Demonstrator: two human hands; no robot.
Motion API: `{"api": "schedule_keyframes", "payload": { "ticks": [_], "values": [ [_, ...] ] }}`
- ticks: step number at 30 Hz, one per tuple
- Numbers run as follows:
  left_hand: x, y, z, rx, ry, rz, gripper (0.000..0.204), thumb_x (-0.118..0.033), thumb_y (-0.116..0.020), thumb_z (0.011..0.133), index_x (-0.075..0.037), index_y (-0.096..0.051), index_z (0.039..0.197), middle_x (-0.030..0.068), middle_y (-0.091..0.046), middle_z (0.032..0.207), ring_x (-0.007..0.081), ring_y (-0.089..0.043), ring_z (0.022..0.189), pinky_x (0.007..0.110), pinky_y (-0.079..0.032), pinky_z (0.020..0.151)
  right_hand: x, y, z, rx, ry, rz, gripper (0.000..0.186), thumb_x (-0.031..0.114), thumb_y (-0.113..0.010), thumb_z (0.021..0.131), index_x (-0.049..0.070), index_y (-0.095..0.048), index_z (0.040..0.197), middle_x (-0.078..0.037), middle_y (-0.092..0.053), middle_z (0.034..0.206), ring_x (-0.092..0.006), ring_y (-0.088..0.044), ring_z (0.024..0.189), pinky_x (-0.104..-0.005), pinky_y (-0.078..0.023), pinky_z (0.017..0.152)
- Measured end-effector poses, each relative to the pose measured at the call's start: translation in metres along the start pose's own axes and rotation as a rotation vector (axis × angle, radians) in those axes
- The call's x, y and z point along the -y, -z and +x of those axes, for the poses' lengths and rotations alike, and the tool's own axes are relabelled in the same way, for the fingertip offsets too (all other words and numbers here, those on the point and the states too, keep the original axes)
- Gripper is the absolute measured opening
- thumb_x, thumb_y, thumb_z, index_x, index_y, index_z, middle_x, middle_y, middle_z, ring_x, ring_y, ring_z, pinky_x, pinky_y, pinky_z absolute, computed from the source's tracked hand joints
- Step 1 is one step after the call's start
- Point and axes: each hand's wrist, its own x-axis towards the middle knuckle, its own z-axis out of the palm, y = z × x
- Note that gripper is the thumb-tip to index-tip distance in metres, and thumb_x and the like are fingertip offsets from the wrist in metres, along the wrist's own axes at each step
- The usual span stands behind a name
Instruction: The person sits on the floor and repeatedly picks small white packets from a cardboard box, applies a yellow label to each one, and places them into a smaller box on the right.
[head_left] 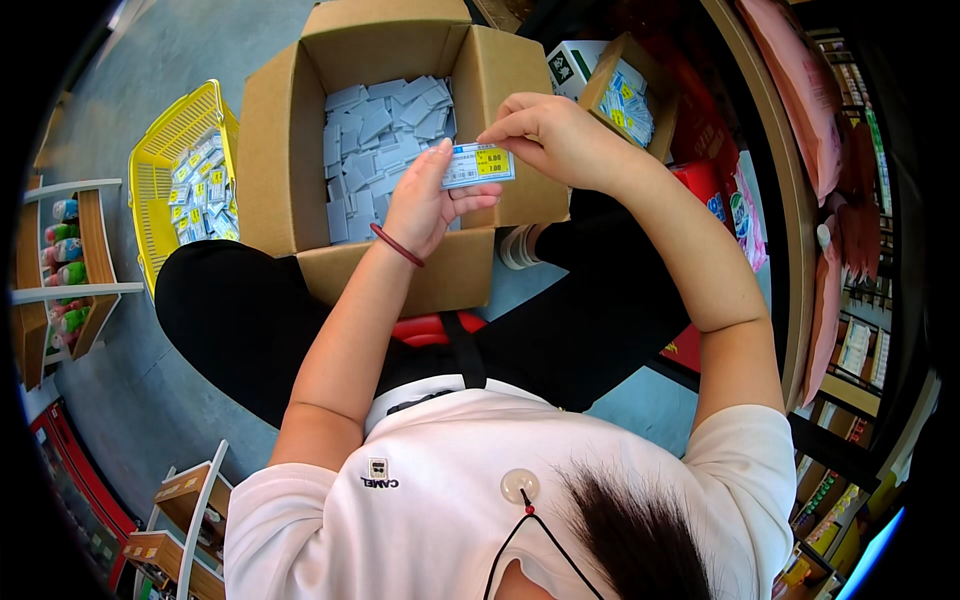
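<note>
Two bare hands meet over the open front part of a large cardboard box (268,165), with a small price tag (468,170) between them, above the box's right half. The left hand (424,200) holds the tag at its left end, thumb on the near face and the other fingers stretched out behind and below it. The right hand (556,138) comes in from the right, its thumb and forefinger drawn narrow at the tag's upper edge; whether they pinch it or only touch it, I cannot tell. The tag is white and blue, with a yellow panel on its right side, and its printed face is turned up toward the head. A dark red bracelet (397,246) circles the left wrist

Many pale tags (375,135) lie in a loose heap inside the large box, whose flaps are folded outward. Just left of it stands a yellow basket (148,165) with more tags (203,195) in it, some showing yellow panels. On the right, a smaller cardboard box (657,90) holds another pile of tags (627,108), with a white and green box (573,66) beside it

Black trousers (235,310) cover the spread legs around the large box, and a bit of red seat (420,330) shows between them. The person wears a white shirt (450,480) and a round pendant (519,486) on a black cord. Shelves (95,265) with goods stand at the far left, on a grey floor (130,385)
</note>
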Motion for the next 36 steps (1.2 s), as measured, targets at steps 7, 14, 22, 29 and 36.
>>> {"api": "schedule_keyframes", "payload": {
  "ticks": [7, 14, 22, 29, 36],
  "values": [
    [0.0, 0.0, -0.001, 0.003, -0.01, 0.002, 0.037, -0.03, -0.039, 0.095, 0.003, -0.04, 0.109, 0.0218, -0.057, 0.099, 0.0281, -0.064, 0.081, 0.034, -0.056, 0.069, 0.001, 0.001, 0.0, 0.004, 0.002, -0.013, 0.016, 0.002, -0.06, 0.079, 0.003, -0.066, 0.093, -0.008, -0.059, 0.083, -0.021, -0.059, 0.077, -0.0283, -0.048, 0.067],
    [-0.001, 0.0, -0.001, 0.018, -0.014, 0.002, 0.035, -0.029, -0.038, 0.095, 0.003, -0.039, 0.11, 0.0226, -0.056, 0.101, 0.0298, -0.063, 0.083, 0.036, -0.056, 0.07, 0.002, 0.002, -0.001, 0.019, -0.006, -0.001, 0.017, 0.001, -0.06, 0.078, 0.004, -0.066, 0.093, -0.008, -0.059, 0.084, -0.0202, -0.059, 0.078, -0.0279, -0.048, 0.067],
    [-0.002, 0.008, 0.002, 0.029, -0.025, -0.027, 0.035, -0.03, -0.04, 0.094, 0.003, -0.039, 0.108, 0.0216, -0.056, 0.1, 0.0294, -0.064, 0.081, 0.035, -0.056, 0.069, 0.002, 0.0, 0.004, 0.026, 0.0, 0.047, 0.02, 0.0, -0.059, 0.078, 0.004, -0.066, 0.096, -0.007, -0.058, 0.087, -0.0188, -0.058, 0.08, -0.0264, -0.047, 0.068],
    [0.003, 0.018, 0.004, 0.005, -0.001, -0.024, 0.031, -0.027, -0.044, 0.094, 0.001, -0.044, 0.106, 0.0175, -0.059, 0.099, 0.0234, -0.064, 0.081, 0.031, -0.056, 0.069, -0.002, -0.005, 0.009, 0.115, -0.145, 0.201, 0.018, 0.002, -0.058, 0.08, 0.001, -0.065, 0.096, -0.009, -0.06, 0.092, -0.0195, -0.059, 0.08, -0.0266, -0.047, 0.069],
    [0.021, 0.04, 0.008, -0.242, 0.06, -0.079, 0.028, -0.023, -0.048, 0.092, 0.001, -0.043, 0.106, 0.0161, -0.058, 0.1, 0.0233, -0.064, 0.083, 0.031, -0.056, 0.07, -0.014, -0.008, 0.025, 0.442, -0.316, 0.035, 0.038, 0.014, -0.063, 0.081, -0.001, -0.054, 0.115, -0.013, -0.057, 0.108, -0.0221, -0.056, 0.097, -0.0299, -0.045, 0.084]
  ]
}}
